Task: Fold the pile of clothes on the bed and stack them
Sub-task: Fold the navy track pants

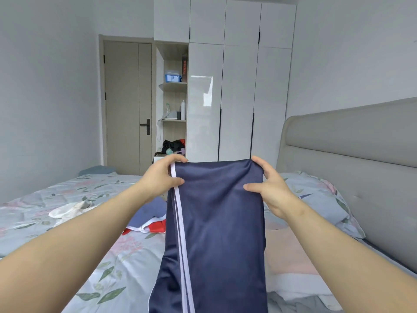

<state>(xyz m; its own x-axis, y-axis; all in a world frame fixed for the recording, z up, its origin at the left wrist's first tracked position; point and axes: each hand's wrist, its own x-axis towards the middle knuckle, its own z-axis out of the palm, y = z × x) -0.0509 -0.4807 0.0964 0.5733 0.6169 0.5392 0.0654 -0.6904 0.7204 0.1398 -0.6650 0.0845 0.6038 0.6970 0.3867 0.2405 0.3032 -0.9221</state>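
I hold up a dark blue garment (216,222) with white side stripes; it hangs straight down in front of me over the bed (117,256). My left hand (162,175) pinches its top left corner by the stripes. Its top right corner is pinched by my right hand (268,188), thumb in front. Behind the garment on the bed lie a red and white piece (149,227), a lighter blue piece (149,211) and a white piece (70,211). A pale pink piece (291,256) lies flat at the right, and grey cloth (300,303) shows at the bottom.
A floral pillow (320,199) sits against the grey padded headboard (361,159) on the right. White wardrobes (237,86), an open shelf niche with bottles (173,105) and a closed door (128,105) stand beyond the bed.
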